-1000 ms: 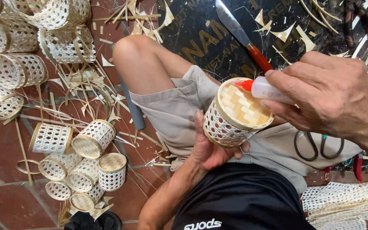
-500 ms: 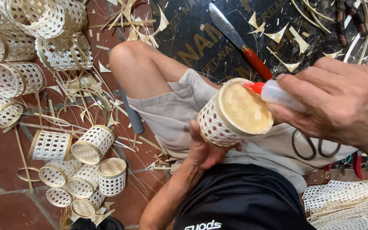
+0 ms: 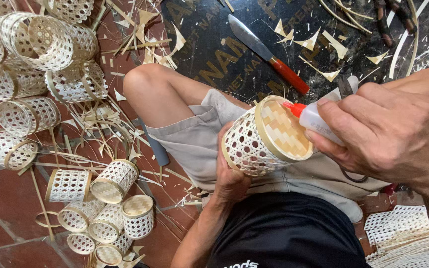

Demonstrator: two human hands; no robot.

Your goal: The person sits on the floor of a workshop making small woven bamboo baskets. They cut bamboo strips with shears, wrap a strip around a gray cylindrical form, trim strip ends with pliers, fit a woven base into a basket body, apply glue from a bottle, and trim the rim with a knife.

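Two hands share the work: the left hand point(image 3: 229, 173) cradles a woven basket point(image 3: 264, 136) over the lap, base tilted up, so the right hand point(image 3: 383, 131), wrapped around a glue bottle point(image 3: 314, 119), reaches its rim.

The left hand point(image 3: 230, 174) holds a small round woven basket point(image 3: 261, 139) from below. The basket is tipped on its side, so its flat woven bottom faces up. The right hand point(image 3: 383, 131) grips a little white glue bottle point(image 3: 316, 120) with a red tip. The red tip touches the rim of the basket at about 1 o'clock. At 12 o'clock from the basket, a knife point(image 3: 266, 52) with a red handle lies on a dark mat point(image 3: 214, 44). At 8 o'clock, a pile of small baskets point(image 3: 107, 208) sits on the red tile floor point(image 3: 6, 218). More baskets point(image 3: 35, 54) lie at 10 o'clock.
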